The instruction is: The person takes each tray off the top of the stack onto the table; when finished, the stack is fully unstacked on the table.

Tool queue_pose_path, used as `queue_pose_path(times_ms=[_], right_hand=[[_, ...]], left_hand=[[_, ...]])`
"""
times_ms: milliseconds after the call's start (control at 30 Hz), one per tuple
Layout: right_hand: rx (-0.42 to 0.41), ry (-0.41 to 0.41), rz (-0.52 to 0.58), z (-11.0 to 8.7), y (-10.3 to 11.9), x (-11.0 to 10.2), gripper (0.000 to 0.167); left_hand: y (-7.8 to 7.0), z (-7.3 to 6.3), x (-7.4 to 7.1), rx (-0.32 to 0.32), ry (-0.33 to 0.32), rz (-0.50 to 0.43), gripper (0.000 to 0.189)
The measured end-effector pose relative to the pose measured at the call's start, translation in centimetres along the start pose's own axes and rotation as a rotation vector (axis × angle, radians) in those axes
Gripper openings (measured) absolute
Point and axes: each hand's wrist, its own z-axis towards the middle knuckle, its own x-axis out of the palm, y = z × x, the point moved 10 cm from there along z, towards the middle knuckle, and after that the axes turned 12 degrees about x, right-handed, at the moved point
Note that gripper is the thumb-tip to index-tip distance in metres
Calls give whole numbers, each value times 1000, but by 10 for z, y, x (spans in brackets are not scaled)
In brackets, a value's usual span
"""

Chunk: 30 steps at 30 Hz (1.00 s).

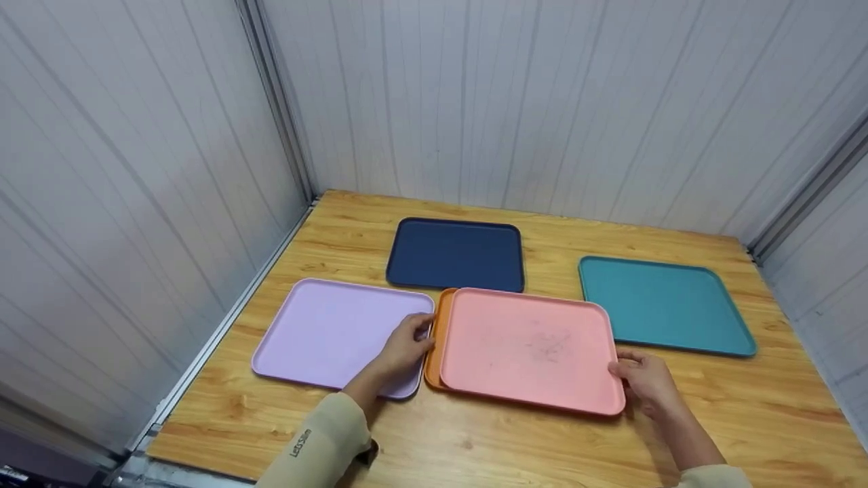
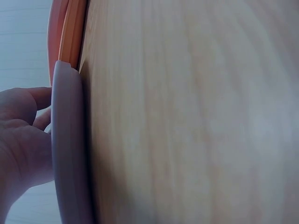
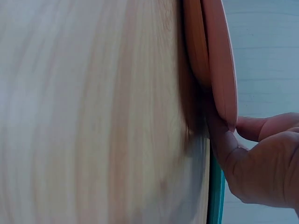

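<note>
A pink tray [image 1: 529, 352] lies over an orange tray [image 1: 437, 352], whose left strip shows in the head view. My right hand [image 1: 647, 383] pinches the pink tray's right edge, thumb on top and fingers underneath. In the right wrist view, the pink tray [image 3: 223, 70] sits above the orange tray [image 3: 196, 42], and the fingers [image 3: 222, 135] reach below the pink rim. My left hand [image 1: 405, 346] is over the right side of a purple tray [image 1: 325, 332], its fingertips right at the orange tray's left edge. The purple rim [image 2: 70, 140] partly hides those fingers in the left wrist view.
A navy tray [image 1: 456, 254] lies behind the pink and orange trays. To the right is a teal tray [image 1: 668, 305], close to the pink tray's right edge. All stand on a wooden table [image 1: 468, 440] with pale panel walls [image 1: 434, 102] at the back and sides.
</note>
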Motion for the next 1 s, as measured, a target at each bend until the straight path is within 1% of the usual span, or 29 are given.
queue_pose_path(times_ms=[67,200,267,300,333,400,567,700,800,933,1000], right_hand=[[8,56,36,-1,-2,1,61],[19,236,99,-7,-5,9,82],[36,303,117,-10,-7,13,90],[46,321,122,-11,-8,14,92],[53,330,125,-12,-9,14,94],[68,320,134,-13,-12,14,94],[47,313,168,-15,-16,13,90],[43,349,226,-16,-19,12,90],[49,398,274,-18,-22,10,90],[68,440,311,-21,-30,1,92],[84,447,328,-23,-34,-5,93]], left_hand=[[-1,0,0,-2,4,8,45],[-1,1,0,-9,16,3,46],[0,1,-1,-16,15,0,46],[0,0,-1,-18,13,-1,46],[0,0,-2,-17,9,1,46],[0,0,-3,-19,7,1,46],[-3,0,-2,5,19,13,46],[-2,-1,-1,5,20,13,46],[0,-1,-1,-2,21,10,46],[0,-1,-1,-6,28,23,46],[0,-2,-2,-6,31,35,46]])
